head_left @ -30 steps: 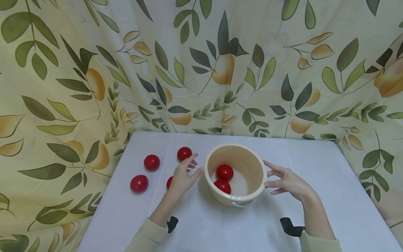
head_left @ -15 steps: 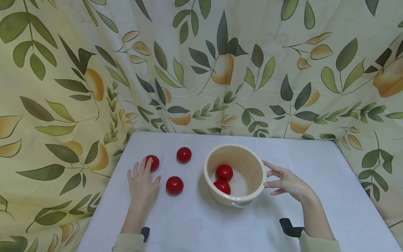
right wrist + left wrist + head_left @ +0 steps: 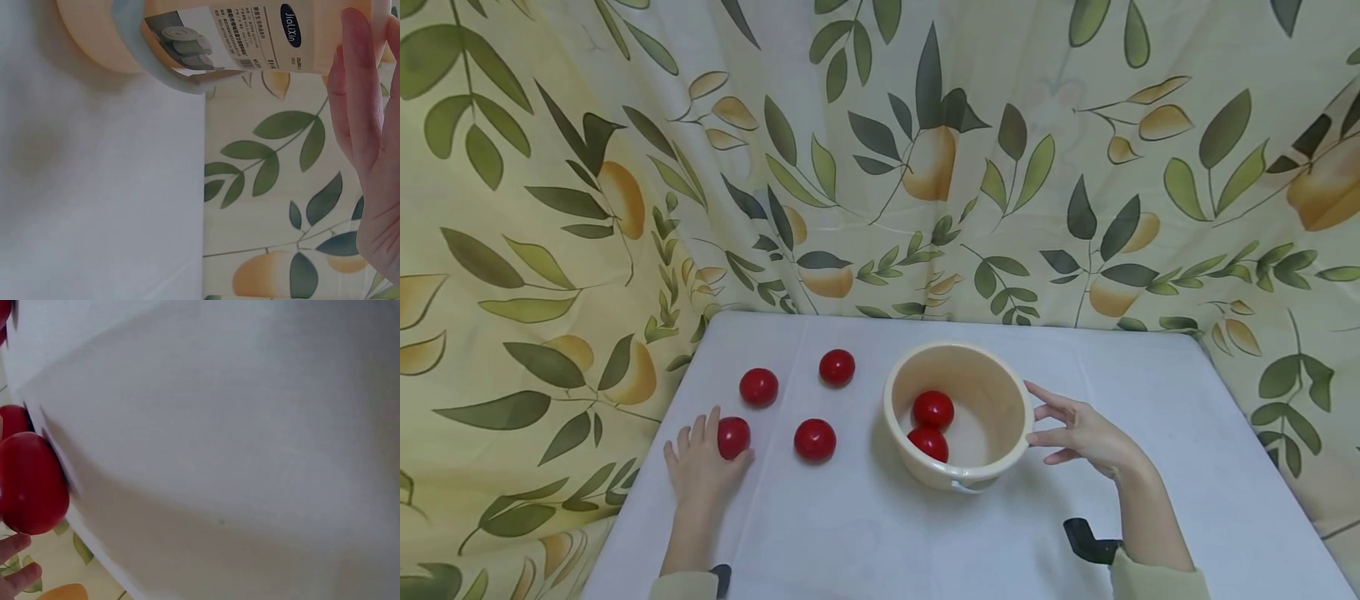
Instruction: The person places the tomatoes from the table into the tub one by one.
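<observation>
On the left of the white table, my left hand (image 3: 700, 467) reaches around a glossy red ball (image 3: 733, 437), fingers spread on its far left and thumb on its near right. The left wrist view has a large red ball (image 3: 34, 481) at its left edge, with fingertips (image 3: 24, 578) just below it. My right hand (image 3: 1086, 433) rests its extended fingertips at the right rim of a cream bucket (image 3: 1028, 450). Two red balls (image 3: 933, 410) lie inside the bucket. Its label (image 3: 250, 37) and pale handle (image 3: 187, 81) appear in the right wrist view.
Three more balls lie on the table (image 3: 880, 542): a back-left ball (image 3: 759, 387), a back ball (image 3: 837, 367) and a nearer ball (image 3: 815, 440) between my left hand and the bucket. A leaf-patterned curtain (image 3: 880, 167) hangs behind and beside the table.
My left hand has left the bucket's left side, passed the back-left ball and moved down to the leftmost front ball. The right hand and bucket have stayed put.
</observation>
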Tool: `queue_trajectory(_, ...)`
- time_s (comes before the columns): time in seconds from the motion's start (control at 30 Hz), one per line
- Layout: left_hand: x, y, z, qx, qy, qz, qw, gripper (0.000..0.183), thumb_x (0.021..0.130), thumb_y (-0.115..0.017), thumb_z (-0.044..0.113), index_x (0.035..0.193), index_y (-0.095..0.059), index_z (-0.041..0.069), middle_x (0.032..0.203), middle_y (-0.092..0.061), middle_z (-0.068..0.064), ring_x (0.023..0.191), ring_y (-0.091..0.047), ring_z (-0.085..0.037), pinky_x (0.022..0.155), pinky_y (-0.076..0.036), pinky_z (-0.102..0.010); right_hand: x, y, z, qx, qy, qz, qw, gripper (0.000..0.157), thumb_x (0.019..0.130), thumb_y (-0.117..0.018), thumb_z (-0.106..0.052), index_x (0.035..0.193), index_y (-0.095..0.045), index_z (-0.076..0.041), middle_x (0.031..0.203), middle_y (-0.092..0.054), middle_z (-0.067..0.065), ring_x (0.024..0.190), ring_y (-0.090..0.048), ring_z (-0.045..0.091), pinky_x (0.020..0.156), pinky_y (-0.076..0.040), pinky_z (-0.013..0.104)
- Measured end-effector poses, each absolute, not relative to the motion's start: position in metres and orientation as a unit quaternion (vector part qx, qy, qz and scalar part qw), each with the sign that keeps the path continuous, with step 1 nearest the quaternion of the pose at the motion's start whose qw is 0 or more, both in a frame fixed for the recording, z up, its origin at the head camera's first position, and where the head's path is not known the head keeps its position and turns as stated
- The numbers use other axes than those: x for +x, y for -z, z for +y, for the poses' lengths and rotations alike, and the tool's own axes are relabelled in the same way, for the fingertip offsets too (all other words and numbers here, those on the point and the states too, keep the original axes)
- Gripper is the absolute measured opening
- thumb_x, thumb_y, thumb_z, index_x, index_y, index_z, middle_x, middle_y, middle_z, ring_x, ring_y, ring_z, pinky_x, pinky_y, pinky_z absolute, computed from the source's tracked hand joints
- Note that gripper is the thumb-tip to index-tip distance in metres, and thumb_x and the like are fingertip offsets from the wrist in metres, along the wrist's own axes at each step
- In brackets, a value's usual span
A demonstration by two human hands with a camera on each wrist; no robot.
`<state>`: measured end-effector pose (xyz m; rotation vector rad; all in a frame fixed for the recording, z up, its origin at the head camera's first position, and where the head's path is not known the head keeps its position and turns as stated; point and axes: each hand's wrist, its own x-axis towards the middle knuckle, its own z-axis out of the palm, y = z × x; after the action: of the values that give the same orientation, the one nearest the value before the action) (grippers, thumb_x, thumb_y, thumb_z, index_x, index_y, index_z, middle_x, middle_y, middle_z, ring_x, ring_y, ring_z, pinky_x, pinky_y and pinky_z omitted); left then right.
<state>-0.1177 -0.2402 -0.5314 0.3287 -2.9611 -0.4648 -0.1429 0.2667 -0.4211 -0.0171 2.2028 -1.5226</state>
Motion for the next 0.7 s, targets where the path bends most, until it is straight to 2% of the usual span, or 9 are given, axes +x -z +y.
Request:
queue_trajectory(0.27,-0.118,0.537,-0.24,0.118,0.153,-0.98,0.048,0.082,0.069,-0.075,0.035,0.133,-0.037,0.001,0.123,-0.043,-0.028,0.114,-0.033,-0.046,0.097,-0.012,-0.065,-0.141,0.42,0.267,-0.005,0.556,0.799,0.229,0.087,0.077,-0.073,-0.015,0.146,-0.021,-0.01,0.108,-0.05,0.017,0.081,-0.063,0.016,0.062,-0.054,0.037)
queue_trajectory(0.57,-0.122,0.545,-0.24,0.118,0.153,-0.978,0.077,0.075,0.066,-0.076,0.031,0.126,-0.042,0.0,0.113,-0.049,-0.026,0.107,-0.04,-0.044,0.094,-0.02,-0.062,-0.141,0.42,0.266,0.004,0.552,0.803,0.224,0.087,0.076,-0.073,-0.016,0.145,-0.022,-0.01,0.106,-0.051,0.016,0.08,-0.062,0.016,0.062,-0.054,0.036)
queue_trajectory(0.7,-0.125,0.541,-0.238,0.109,0.146,-0.978,0.098,0.073,0.064,-0.075,0.034,0.123,-0.046,0.001,0.11,-0.052,-0.024,0.104,-0.041,-0.042,0.093,-0.022,-0.06,-0.141,0.42,0.266,0.004,0.551,0.804,0.224,0.087,0.076,-0.074,-0.016,0.145,-0.022,-0.01,0.106,-0.051,0.015,0.08,-0.063,0.016,0.062,-0.054,0.036)
